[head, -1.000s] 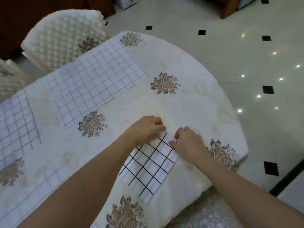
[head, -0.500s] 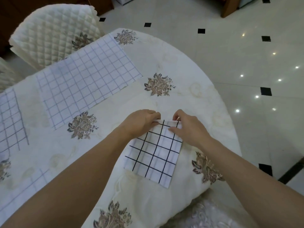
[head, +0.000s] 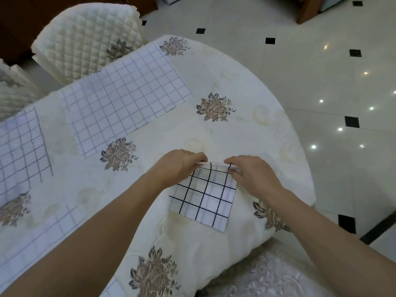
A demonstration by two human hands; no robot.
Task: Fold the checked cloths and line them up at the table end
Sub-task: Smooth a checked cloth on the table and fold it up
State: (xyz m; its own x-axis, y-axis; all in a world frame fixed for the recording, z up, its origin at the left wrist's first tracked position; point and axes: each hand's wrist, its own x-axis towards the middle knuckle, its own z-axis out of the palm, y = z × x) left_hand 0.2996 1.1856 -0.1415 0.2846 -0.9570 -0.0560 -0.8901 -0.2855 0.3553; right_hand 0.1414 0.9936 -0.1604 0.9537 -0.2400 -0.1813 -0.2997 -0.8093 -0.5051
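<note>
A small folded white cloth with bold black checks (head: pixel 205 196) lies near the rounded end of the table. My left hand (head: pixel 180 166) pinches its far left corner, and my right hand (head: pixel 250 174) pinches its far right corner, lifting that far edge slightly. A large unfolded cloth with pale checks (head: pixel 122 97) is spread flat further back. Another unfolded checked cloth (head: pixel 21 144) lies at the left edge, and a third (head: pixel 42 234) shows under my left forearm.
The table (head: pixel 267 125) carries a cream cover with brown flower prints and drops off at the right and near side. A quilted cream chair back (head: pixel 85 37) stands behind it. Glossy tiled floor (head: pixel 321 61) lies to the right.
The folded cloth has slid away from the table's near edge and turned squarer. Both hands moved with it and now pinch its far corners.
</note>
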